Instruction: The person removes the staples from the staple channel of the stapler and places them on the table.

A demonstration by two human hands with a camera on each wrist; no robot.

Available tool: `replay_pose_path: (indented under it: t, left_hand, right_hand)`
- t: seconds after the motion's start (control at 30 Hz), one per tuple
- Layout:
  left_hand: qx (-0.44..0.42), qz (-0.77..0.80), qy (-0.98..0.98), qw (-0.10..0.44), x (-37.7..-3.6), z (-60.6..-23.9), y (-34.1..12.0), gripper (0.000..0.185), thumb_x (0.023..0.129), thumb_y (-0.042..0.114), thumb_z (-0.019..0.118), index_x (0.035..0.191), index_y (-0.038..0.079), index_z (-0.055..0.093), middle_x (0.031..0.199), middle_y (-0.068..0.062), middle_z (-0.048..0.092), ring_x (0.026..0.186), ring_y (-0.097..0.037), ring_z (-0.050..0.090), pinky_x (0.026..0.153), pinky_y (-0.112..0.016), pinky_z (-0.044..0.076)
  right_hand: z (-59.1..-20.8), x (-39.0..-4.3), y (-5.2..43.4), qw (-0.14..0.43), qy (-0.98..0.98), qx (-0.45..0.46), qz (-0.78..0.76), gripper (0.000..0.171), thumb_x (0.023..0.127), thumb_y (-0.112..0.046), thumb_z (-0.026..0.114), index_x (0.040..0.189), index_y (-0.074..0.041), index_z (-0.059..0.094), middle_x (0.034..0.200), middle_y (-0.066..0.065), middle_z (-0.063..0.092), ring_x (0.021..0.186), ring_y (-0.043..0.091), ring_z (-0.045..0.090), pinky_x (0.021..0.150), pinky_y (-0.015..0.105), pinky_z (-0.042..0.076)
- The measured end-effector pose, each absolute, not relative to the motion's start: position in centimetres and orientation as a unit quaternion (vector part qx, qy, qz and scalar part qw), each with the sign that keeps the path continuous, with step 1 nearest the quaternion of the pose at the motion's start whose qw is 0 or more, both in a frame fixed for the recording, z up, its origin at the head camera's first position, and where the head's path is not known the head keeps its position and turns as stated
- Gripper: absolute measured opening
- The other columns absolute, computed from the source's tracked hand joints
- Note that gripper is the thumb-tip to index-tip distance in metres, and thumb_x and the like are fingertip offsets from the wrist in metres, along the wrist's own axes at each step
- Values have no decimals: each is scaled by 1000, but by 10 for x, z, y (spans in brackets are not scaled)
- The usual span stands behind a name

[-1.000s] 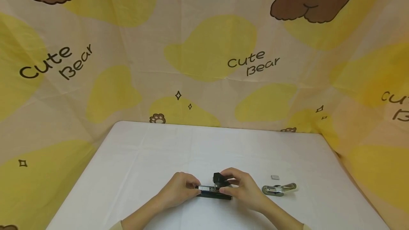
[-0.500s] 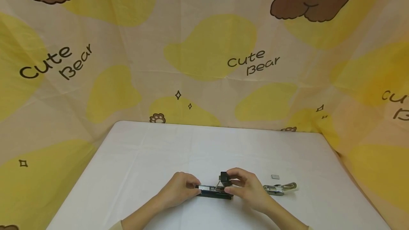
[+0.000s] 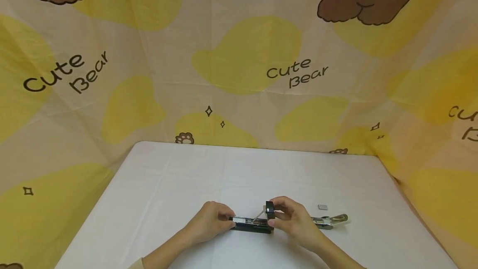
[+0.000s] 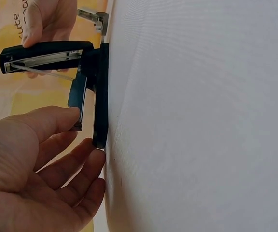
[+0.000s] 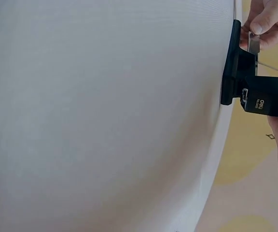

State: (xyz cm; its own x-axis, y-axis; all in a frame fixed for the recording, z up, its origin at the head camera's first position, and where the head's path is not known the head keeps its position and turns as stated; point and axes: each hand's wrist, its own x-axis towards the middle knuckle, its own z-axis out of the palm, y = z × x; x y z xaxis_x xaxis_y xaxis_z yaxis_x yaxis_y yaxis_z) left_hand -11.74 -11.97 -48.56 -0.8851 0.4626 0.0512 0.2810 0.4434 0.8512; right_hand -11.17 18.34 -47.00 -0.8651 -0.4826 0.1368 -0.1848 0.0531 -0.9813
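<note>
A black stapler (image 3: 251, 228) lies lengthwise on the white table, its top cover (image 4: 47, 50) swung up to stand nearly upright. A thin metal rod runs from the cover to the magazine, where a silvery strip of staples (image 3: 239, 220) shows. My left hand (image 3: 210, 221) pinches the magazine's left end between thumb and index finger; in the left wrist view its other fingers lie by the base's tip. My right hand (image 3: 293, 221) grips the raised cover between thumb and fingers. The right wrist view shows the stapler's hinge end (image 5: 245, 94) from behind.
Right of my right hand lies a small olive and silver stapler-like thing (image 3: 330, 221), opened out and partly hidden by that hand. Behind it sits a small grey block (image 3: 323, 207), perhaps staples. A printed cloth (image 3: 242, 57) hangs around the table's far and side edges.
My right hand has moved right, swinging the stapler's cover back and further up from the magazine. The rod now slants more in plain view. My left hand stays in place.
</note>
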Motion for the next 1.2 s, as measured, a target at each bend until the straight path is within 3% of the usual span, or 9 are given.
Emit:
replay_pose_path:
  t: [0.3,0.63,0.8,1.07,1.2]
  left_hand:
    - [217,475,847,94,-117,-485,-118,11,87,7,81,98,8,81,85,9,73,74,-4,59,66,-22,49]
    - [216,473,849,97,-117,-485,-119,11,87,6,80,97,9,82,84,8,72,73,-3,58,66,-23,49]
    - [210,471,851,99,-116,-484,-119,11,87,7,80,97,11,82,86,7,73,74,-3,58,67,-23,48]
    - [211,470,852,94,-115,-482,-117,11,86,7,81,96,12,82,85,4,73,74,-5,57,66,-23,47]
    - [207,463,856,97,-115,-482,-118,11,87,10,82,97,12,82,84,10,72,74,-5,58,66,-23,48]
  right_hand:
    - [-469,-112,187,110,731,-241,-629,51,92,-5,79,137,7,57,135,36,54,121,12,63,103,29,50]
    - [-465,-112,194,122,738,-237,-620,49,93,-5,77,133,12,56,134,37,54,119,15,66,99,29,53]
    - [-465,-110,200,115,744,-234,-615,44,92,-5,77,130,8,59,129,31,59,115,20,69,97,30,54]
    - [-467,-109,210,80,760,-241,-598,39,90,-3,78,126,0,65,120,23,66,106,16,71,92,30,57]
    - [-468,-108,217,71,753,-244,-608,39,88,1,79,125,1,65,118,20,68,103,15,71,88,30,58]
